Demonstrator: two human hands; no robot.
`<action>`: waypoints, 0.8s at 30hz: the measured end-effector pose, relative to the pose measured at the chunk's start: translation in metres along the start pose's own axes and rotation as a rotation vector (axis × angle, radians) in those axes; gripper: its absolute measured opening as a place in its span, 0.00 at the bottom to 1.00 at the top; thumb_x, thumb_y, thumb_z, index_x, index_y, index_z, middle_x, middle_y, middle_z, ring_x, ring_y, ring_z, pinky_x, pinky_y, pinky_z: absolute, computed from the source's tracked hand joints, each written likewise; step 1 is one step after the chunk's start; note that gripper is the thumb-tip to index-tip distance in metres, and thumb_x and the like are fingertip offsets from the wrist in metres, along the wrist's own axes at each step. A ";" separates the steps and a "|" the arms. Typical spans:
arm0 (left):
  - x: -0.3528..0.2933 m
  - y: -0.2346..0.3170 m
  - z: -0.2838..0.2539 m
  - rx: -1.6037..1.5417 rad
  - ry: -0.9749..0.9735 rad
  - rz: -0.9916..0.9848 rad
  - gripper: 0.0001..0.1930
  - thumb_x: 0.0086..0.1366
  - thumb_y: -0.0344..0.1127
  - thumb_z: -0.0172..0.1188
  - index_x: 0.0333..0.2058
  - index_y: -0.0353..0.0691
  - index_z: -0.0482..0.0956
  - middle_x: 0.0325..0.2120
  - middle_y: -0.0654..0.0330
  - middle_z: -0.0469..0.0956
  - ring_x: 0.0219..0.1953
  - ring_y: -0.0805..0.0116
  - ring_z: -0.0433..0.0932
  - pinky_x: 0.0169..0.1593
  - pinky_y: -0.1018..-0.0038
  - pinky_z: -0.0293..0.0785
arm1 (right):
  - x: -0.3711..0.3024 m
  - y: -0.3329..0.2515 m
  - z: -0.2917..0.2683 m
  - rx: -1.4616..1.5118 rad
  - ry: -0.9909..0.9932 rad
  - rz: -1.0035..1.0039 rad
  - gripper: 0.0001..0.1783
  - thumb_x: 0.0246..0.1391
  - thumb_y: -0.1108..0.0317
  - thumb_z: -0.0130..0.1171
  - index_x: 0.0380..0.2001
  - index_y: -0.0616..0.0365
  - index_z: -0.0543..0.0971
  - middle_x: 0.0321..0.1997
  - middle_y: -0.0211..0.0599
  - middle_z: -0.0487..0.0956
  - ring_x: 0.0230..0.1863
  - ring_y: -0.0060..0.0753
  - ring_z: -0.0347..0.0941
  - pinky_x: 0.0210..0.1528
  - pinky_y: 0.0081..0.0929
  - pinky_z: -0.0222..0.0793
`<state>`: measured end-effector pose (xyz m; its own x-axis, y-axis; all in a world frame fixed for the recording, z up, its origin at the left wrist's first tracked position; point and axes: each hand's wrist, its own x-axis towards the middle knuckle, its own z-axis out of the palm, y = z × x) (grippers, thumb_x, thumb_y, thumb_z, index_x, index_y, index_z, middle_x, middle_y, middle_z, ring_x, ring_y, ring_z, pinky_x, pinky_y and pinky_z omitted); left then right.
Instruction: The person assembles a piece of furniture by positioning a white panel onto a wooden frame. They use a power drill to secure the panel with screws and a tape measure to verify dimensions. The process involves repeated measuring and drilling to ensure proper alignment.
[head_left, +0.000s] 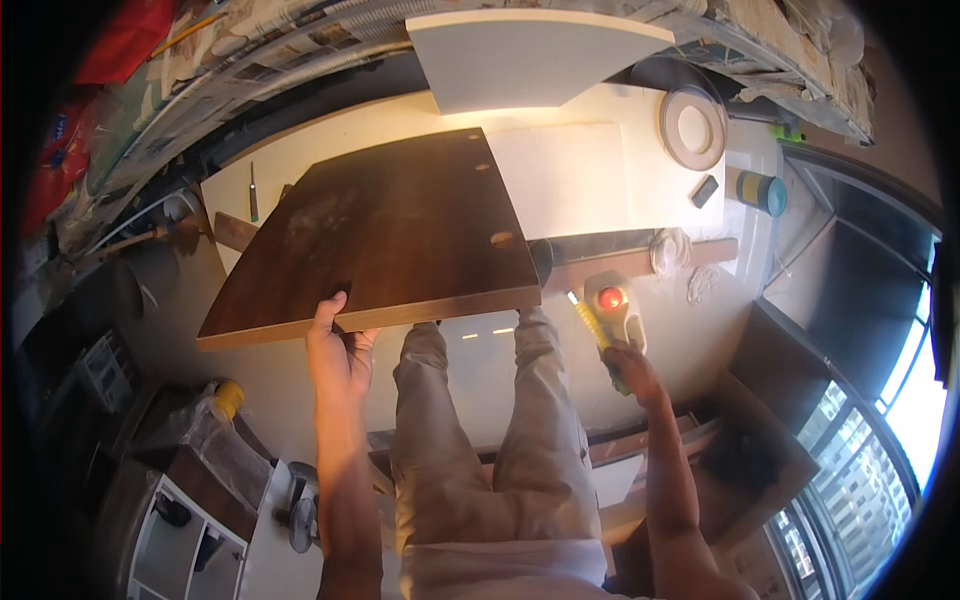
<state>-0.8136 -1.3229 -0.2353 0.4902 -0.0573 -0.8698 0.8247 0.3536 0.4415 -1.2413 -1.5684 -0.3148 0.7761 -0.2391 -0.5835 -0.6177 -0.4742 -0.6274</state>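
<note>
A dark brown wood-grain board (390,230), with small round holes along its right side, is raised and tilted in front of me. My left hand (342,345) grips its near edge, thumb on the top face and fingers underneath. Off to the right, clear of the board, my right hand (632,368) is wrapped round a slim yellow-green utility knife (590,322) with a pale tip pointing up and left. Just beyond that hand is a pale object with a round red part (610,298); its kind is unclear.
Behind the board lies a large white panel (660,130), carrying a roll of edge banding (693,128), a small dark block (705,191) and a screwdriver (253,192). A grey-white panel (530,60) stands at the back. A teal roll (762,193), string (670,252) and a brown strip (590,268) lie rightward.
</note>
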 end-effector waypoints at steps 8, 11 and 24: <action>-0.004 -0.042 -0.073 -0.047 -0.025 -0.082 0.14 0.64 0.26 0.63 0.48 0.29 0.74 0.48 0.50 0.80 0.51 0.57 0.82 0.58 0.62 0.82 | 0.012 0.004 -0.025 1.023 -0.008 0.746 0.14 0.67 0.56 0.48 0.41 0.51 0.79 0.34 0.31 0.75 0.32 0.24 0.72 0.27 0.29 0.72; -0.004 -0.061 -0.099 -0.080 -0.030 -0.080 0.12 0.65 0.26 0.63 0.46 0.30 0.75 0.47 0.51 0.81 0.51 0.58 0.82 0.58 0.62 0.81 | 0.047 0.007 -0.021 1.061 -0.010 0.787 0.14 0.67 0.54 0.49 0.44 0.50 0.78 0.33 0.32 0.75 0.30 0.25 0.72 0.27 0.30 0.72; -0.001 -0.127 -0.168 -0.004 0.050 -0.091 0.11 0.65 0.29 0.65 0.44 0.36 0.78 0.46 0.57 0.81 0.52 0.59 0.80 0.59 0.55 0.79 | 0.217 0.010 0.006 1.372 -0.005 0.494 0.13 0.72 0.56 0.46 0.44 0.50 0.77 0.33 0.29 0.73 0.30 0.27 0.74 0.28 0.29 0.75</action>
<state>-0.9666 -1.2109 -0.3273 0.3981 -0.0429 -0.9163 0.8642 0.3527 0.3590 -1.0798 -1.6199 -0.4505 0.4549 -0.1302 -0.8810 -0.4512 0.8192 -0.3541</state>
